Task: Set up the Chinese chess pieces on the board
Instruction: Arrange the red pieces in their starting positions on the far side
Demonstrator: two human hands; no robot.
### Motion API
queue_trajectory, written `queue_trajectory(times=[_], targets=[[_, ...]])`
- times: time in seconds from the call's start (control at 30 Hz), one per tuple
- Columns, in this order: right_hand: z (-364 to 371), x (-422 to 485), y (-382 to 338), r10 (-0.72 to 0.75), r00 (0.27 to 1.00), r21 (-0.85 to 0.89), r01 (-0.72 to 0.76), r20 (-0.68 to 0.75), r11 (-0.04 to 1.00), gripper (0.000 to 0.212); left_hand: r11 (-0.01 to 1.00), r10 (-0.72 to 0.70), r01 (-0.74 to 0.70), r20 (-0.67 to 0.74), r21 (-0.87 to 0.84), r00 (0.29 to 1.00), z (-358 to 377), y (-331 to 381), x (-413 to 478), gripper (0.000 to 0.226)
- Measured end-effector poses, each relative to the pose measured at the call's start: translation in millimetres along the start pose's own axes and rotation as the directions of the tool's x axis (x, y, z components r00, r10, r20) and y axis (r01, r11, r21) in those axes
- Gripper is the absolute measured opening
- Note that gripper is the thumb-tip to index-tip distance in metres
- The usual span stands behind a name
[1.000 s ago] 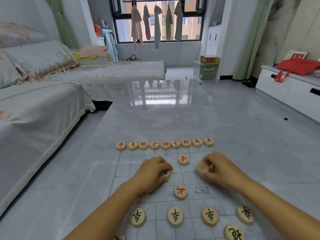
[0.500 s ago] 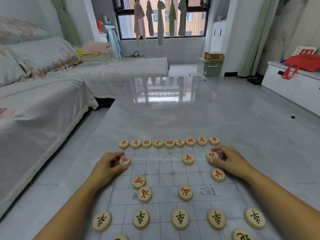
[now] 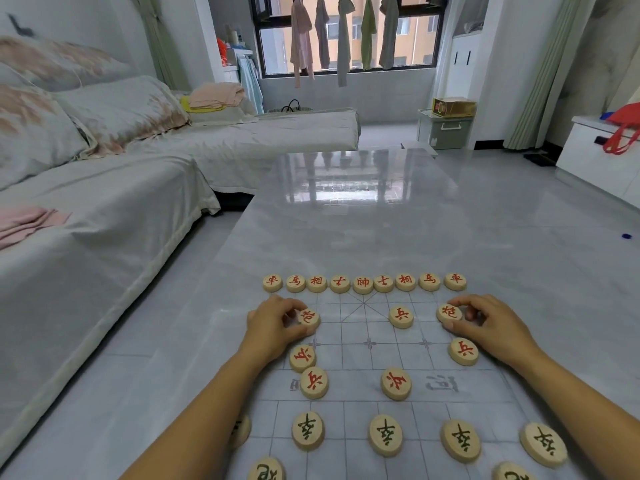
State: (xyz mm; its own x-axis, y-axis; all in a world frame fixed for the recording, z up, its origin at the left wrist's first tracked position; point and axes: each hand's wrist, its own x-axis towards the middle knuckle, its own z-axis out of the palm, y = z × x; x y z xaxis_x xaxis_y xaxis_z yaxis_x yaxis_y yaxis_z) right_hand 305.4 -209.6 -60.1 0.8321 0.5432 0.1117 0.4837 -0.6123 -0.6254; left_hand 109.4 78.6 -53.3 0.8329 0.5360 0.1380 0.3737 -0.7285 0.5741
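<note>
left hand (image 3: 273,323) and right hand (image 3: 485,323) each pinch a red cannon.

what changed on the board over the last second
From mid-board the left hand moved left with the left red cannon, and the right hand moved right with the right red cannon; the fingers still hold both. The red back row and black soldiers stayed put.
</note>
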Motion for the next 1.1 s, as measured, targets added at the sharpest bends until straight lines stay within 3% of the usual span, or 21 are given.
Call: queue_trajectory(times=[0.23,0.37,0.43,0.53,0.67,0.8,0.93,1.03,1.1], targets=[[-2,-1,-3,0.004,1.0,-0.007,-0.004,0.03,1.0,0.036,0.99,0.03,-0.029,0.007,-0.139,1.0,5,-3,2,0.043],[-3,-2,-2,0.011,0.999,0.026,-0.012,0.039,1.0,0.031,0.995,0.057,-0.056,0.009,-0.086,0.998,5,-6,3,0.039],[-3,-3,-4,0.044,0.999,0.136,-0.045,0.009,0.99,0.024,0.995,0.054,-0.053,0.01,-0.086,0.998,5,-6,4,0.038],[-7,-6,-6,0.13,0.987,0.444,-0.076,-0.094,0.893,0.018,0.992,0.035,-0.032,0.024,-0.124,0.999,5,-6,5,0.035],[-10,-8,-5,0.168,0.977,0.519,-0.077,-0.13,0.851,0.023,0.985,0.029,-0.016,0.073,-0.171,0.997,2,-6,5,0.035],[-8,-9,-4,0.122,0.987,0.408,-0.07,-0.102,0.91,0.022,0.98,0.015,0.001,0.077,-0.198,0.997,2,-8,4,0.031],[-3,-5,-4,0.001,1.0,-0.013,-0.001,0.031,1.0,0.03,0.934,-0.049,0.055,0.027,-0.353,0.998,1,-6,1,0.027],[-3,-3,-3,-0.008,0.999,-0.018,0.009,0.033,1.0,0.031,0.824,-0.168,0.143,0.005,-0.548,0.986,-13,-6,4,0.025],[-2,-2,-1,-0.016,0.999,-0.027,0.017,0.036,1.0,0.032,0.844,-0.202,0.14,-0.065,-0.518,0.977,-27,-15,9,0.027]])
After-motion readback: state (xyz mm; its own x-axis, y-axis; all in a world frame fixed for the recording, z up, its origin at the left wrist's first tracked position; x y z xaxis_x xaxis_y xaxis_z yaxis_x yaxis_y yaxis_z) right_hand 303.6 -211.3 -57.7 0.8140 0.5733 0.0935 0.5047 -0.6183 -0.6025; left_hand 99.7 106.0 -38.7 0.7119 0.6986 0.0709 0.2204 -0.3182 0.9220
